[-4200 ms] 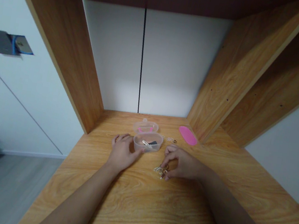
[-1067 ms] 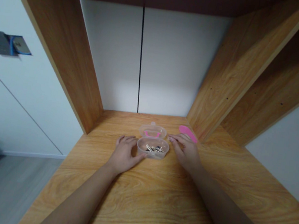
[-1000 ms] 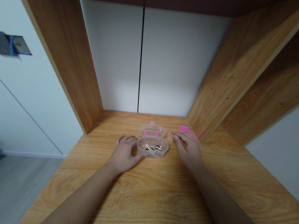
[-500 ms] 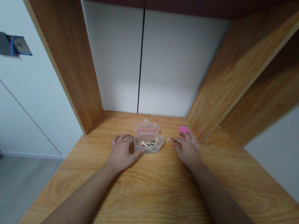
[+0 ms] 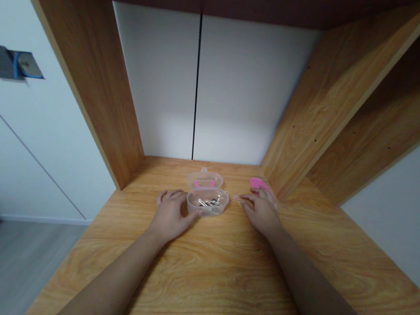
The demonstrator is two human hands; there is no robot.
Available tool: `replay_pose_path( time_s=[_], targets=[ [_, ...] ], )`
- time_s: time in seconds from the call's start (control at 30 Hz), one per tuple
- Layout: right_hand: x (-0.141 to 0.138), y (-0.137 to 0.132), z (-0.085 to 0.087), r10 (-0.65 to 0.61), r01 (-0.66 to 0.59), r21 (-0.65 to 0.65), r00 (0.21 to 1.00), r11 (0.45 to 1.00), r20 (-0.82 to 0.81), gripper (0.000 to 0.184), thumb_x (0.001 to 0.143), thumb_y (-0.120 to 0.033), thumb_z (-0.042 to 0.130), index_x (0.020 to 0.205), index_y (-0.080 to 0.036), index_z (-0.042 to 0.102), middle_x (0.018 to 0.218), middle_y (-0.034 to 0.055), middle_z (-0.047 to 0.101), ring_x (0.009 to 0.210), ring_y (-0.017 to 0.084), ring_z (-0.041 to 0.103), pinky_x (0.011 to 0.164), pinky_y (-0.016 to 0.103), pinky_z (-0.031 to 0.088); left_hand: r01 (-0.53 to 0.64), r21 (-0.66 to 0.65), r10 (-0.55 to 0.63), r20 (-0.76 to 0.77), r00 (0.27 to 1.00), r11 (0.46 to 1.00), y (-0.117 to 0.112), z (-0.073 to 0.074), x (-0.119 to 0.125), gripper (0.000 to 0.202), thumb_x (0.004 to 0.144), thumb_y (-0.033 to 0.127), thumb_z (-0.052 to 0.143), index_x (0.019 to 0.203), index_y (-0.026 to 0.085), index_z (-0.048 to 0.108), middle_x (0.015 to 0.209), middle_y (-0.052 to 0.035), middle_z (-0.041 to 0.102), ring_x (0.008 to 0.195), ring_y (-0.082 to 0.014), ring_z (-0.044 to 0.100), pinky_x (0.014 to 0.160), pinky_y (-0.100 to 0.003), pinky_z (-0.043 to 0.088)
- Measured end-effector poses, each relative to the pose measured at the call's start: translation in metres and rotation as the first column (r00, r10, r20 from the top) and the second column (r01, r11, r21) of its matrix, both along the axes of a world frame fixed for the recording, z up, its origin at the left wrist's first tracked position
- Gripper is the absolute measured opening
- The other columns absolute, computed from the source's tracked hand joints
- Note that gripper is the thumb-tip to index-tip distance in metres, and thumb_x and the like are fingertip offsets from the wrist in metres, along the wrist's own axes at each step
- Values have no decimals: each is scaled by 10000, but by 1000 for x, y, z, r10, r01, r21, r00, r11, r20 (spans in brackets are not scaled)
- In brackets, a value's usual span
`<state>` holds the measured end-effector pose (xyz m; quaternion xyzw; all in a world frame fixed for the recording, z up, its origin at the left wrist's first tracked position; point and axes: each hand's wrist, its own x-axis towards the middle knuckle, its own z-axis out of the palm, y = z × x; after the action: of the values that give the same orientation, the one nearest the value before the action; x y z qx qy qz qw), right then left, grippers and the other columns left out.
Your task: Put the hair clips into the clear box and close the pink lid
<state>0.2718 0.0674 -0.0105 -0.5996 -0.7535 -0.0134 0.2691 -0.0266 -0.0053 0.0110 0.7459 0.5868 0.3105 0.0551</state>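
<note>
A small clear plastic box (image 5: 222, 208) stands on the wooden desk (image 5: 214, 284), its hinged lid (image 5: 205, 180) with a pink latch folded back. Several metal clips (image 5: 208, 202) lie inside. My left hand (image 5: 168, 215) rests flat on the desk to the box's left, fingers apart and thumb against its near wall. My right hand (image 5: 264, 211) is right of the box, its fingertips drawn together on a small clip (image 5: 235, 198) that lies on the desk.
A pink oval piece (image 5: 257, 183) lies just behind my right hand, near the right wooden side panel (image 5: 319, 111). A left side panel (image 5: 98, 83) and a white back wall (image 5: 243, 94) close off the nook. Grey floor shows at the lower left.
My right hand left the pile of clips at the desk's middle and moved to the right of the box, where it now pinches a small clip. More clips now lie in the box. My left hand stayed put.
</note>
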Motion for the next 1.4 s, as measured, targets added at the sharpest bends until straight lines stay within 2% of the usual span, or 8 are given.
replay_pose_path(
  time_s=[0.13, 0.3, 0.57, 0.77, 0.9, 1.0, 1.2, 1.4],
  targets=[
    [-2, -1, 2, -4, 5, -33, 1000, 999, 21, 238, 910, -412, 606, 998, -286, 788, 1291, 124, 605, 1300, 329, 459, 1064, 570, 348, 1, 3, -1, 1, 1000, 1000, 0, 1, 0, 359, 841, 551, 663, 1034, 248, 681, 1072, -64, 720, 1135, -296, 606, 1073, -493, 319],
    [-2, -1, 3, -3, 4, -54, 1000, 999, 10, 180, 889, -367, 637, 949, -285, 785, 1272, 112, 612, 1302, 318, 459, 1059, 565, 357, 2, -3, -2, 2, 1000, 1000, 0, 1, 1, 359, 839, 549, 665, 1031, 247, 680, 1066, -63, 720, 1138, -299, 606, 1068, -489, 326],
    [-2, -1, 4, 48, -47, 30, 998, 998, -37, 128, 877, -313, 644, 888, -249, 754, 1211, 89, 654, 1260, 292, 502, 1058, 521, 378, 3, -5, -3, -1, 1000, 1000, 0, 0, 0, 397, 842, 575, 651, 1057, 243, 677, 1115, -75, 717, 1171, -308, 595, 1077, -499, 321],
    [-13, -12, 26, 211, -185, 120, 944, 975, -254, 145, 918, -297, 595, 912, -211, 712, 939, 65, 738, 934, 236, 664, 897, 418, 503, 21, -7, -21, 4, 1000, 1000, 1, 1, -1, 428, 829, 598, 659, 1076, 250, 677, 1125, -71, 719, 1173, -309, 597, 1077, -502, 324],
    [-25, -24, 33, 375, -305, 258, 879, 917, -295, 118, 916, -295, 633, 881, -224, 721, 891, 57, 744, 885, 226, 667, 853, 395, 523, 55, 1, -55, -9, 998, 998, 1, 0, 0, 420, 819, 570, 683, 1092, 252, 676, 1133, -67, 722, 1182, -307, 593, 1084, -506, 318],
    [-30, -28, 31, 451, -375, 283, 845, 883, -288, 89, 903, -280, 664, 899, -241, 743, 892, 55, 746, 884, 224, 665, 837, 395, 537, 65, 7, -65, -20, 998, 998, 1, 0, 1, 432, 816, 558, 689, 1118, 249, 674, 1164, -73, 720, 1208, -314, 582, 1092, -511, 314],
    [-32, -29, 29, 505, -438, 270, 818, 857, -275, 85, 892, -301, 698, 897, -258, 771, 872, 47, 748, 888, 222, 658, 838, 398, 543, 108, 2, -108, -24, 994, 994, -1, 2, 3, 439, 817, 575, 677, 1118, 255, 686, 1176, -74, 718, 1195, -308, 591, 1093, -508, 329],
    [-32, -30, 30, 477, -419, 249, 838, 873, -265, 124, 913, -296, 659, 940, -260, 774, 908, 56, 747, 912, 227, 653, 845, 391, 544, 122, 5, -122, -23, 992, 993, -2, 2, 2, 455, 816, 579, 682, 1126, 245, 684, 1157, -77, 723, 1194, -309, 590, 1090, -505, 335]
  ],
)
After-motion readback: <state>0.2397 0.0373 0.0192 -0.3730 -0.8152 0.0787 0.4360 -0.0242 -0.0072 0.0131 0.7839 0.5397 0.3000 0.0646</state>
